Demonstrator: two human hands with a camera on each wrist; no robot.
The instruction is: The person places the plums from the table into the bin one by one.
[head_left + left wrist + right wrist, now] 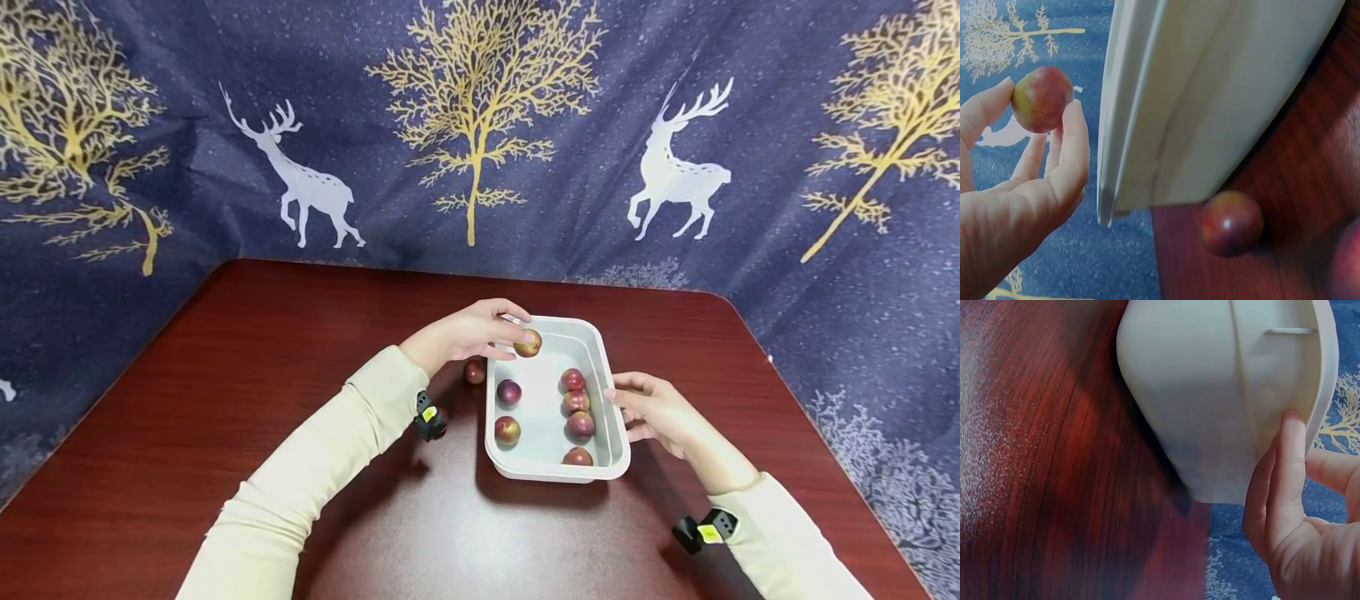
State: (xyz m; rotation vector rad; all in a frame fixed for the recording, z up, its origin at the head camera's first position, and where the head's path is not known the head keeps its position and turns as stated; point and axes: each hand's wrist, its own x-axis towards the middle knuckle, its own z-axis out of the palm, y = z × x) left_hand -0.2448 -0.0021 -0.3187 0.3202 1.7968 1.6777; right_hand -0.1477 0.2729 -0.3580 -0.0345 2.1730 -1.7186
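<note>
My left hand [480, 329] pinches a red and yellow plum [528, 343] between thumb and fingertips, over the far left corner of a white plastic tub [540, 477]. In the left wrist view that plum [1043, 100] shows above the level of the rim. My right hand [660, 412] grips the tub's right wall, thumb at the rim and fingers against the outside, as the right wrist view of the hand [1297, 512] shows. Inside the tub, several plums [580, 427] line the right side, and two plums [508, 393] lie at the left.
On the table [360, 517], a loose plum [474, 372] lies just left of the tub. Another plum [1344, 265] is partly visible at the left wrist view's edge. A dark blue cloth [525, 225] with trees and deer hangs behind the table.
</note>
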